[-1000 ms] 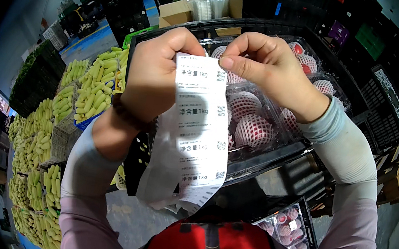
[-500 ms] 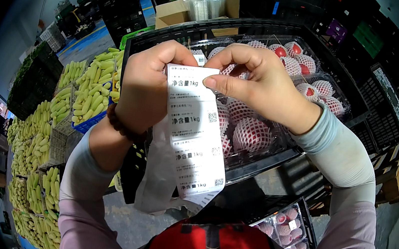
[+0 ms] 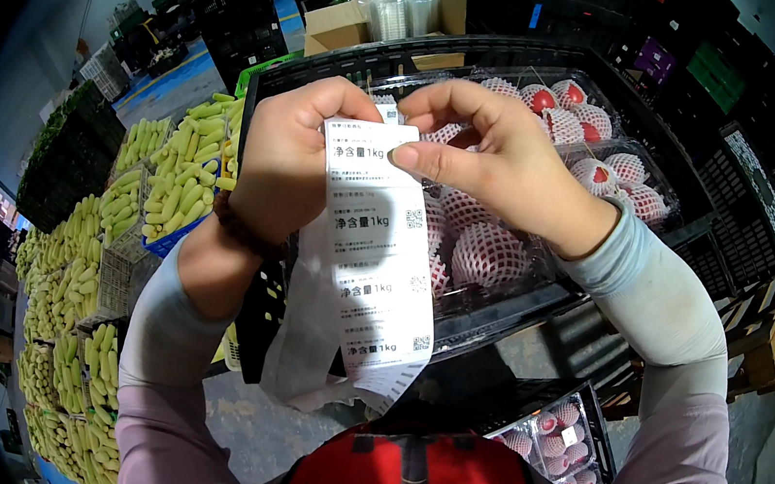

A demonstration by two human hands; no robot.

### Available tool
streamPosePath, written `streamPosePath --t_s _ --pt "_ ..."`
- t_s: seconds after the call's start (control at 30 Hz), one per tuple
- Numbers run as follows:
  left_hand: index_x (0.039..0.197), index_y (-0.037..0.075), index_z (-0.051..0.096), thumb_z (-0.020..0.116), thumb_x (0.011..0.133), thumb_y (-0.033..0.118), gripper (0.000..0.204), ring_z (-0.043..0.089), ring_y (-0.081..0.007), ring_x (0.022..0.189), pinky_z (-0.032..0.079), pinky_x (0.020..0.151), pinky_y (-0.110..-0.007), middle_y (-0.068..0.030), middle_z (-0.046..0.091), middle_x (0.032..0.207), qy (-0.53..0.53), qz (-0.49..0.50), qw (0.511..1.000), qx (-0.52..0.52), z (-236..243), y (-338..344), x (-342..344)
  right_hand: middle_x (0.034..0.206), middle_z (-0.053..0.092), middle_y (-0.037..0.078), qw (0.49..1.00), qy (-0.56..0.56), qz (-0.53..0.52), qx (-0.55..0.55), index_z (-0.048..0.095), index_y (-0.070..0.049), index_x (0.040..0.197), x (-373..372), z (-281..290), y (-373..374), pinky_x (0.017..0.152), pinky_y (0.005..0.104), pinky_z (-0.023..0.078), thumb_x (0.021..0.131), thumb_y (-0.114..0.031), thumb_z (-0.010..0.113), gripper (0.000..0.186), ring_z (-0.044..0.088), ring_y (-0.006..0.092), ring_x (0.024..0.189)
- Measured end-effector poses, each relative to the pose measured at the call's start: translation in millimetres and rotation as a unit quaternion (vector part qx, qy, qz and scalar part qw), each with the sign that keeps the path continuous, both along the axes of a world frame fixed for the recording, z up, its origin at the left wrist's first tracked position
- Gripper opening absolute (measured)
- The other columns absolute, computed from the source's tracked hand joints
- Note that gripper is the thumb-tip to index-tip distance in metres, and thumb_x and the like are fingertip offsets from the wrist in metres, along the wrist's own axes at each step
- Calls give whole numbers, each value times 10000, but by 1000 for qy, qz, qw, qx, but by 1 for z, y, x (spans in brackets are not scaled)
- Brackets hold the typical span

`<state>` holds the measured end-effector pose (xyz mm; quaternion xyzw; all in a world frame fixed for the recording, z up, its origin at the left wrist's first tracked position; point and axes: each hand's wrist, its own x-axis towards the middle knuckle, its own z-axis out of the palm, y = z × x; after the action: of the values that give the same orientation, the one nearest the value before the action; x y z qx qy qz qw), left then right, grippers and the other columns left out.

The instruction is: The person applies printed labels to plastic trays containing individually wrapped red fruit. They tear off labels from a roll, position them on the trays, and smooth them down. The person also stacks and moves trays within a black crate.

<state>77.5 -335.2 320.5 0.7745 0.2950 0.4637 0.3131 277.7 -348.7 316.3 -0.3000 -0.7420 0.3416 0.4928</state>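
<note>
A long strip of white printed labels [image 3: 366,273] hangs down between my hands, its lower end curling over in front of my red apron. My left hand [image 3: 286,155] is closed on the strip's upper left edge. On the upper right edge, my right hand [image 3: 497,154] pinches with thumb and fingers; the fingertips are partly hidden behind the paper. Below and behind the strip stands a black crate [image 3: 463,335] with clear plastic boxes in it. The boxes hold red round fruit in white foam nets [image 3: 490,256].
A smaller crate with boxed netted fruit [image 3: 566,447] is low at the right. Pale green long vegetables [image 3: 186,171] fill crates on the left. A cardboard box [image 3: 337,28] with clear plastic containers stands beyond the crate. Wooden pallets [image 3: 766,341] are at the right.
The strip of labels has shifted slightly left and up in my hands. Both hands keep nearly the same grip and place.
</note>
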Motion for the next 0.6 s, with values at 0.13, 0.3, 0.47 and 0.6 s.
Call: streamPosePath --t_s 0.13,0.3,0.47,0.6 --pt "825 5 624 748 745 97 174 578 -55 694 460 611 -206 -16 636 755 28 13 1000 7 0 -2 0 754 648 43 999 2 17 -29 666 17 856 1 -5 3 633 227 495 809 -94 690 123 593 87 698" --pt "842 7 606 743 749 67 176 571 -50 702 455 612 -193 5 623 773 53 24 998 9 -1 -1 -1 747 648 42 1000 -22 -7 -19 664 14 847 2 -1 -1 635 222 492 805 -84 689 109 594 84 696" --pt "796 2 628 759 716 108 186 582 -65 673 459 593 -220 -28 639 712 18 24 1000 4 -3 0 0 774 635 32 999 -38 1 -35 641 4 816 0 1 -4 640 228 493 790 -74 698 100 589 88 709" --pt "795 11 641 726 731 90 132 584 -80 679 463 601 -235 -31 639 712 54 61 997 7 -6 6 1 833 629 28 999 -31 5 12 626 -20 837 5 -3 -1 685 226 494 795 -63 699 95 591 85 775"
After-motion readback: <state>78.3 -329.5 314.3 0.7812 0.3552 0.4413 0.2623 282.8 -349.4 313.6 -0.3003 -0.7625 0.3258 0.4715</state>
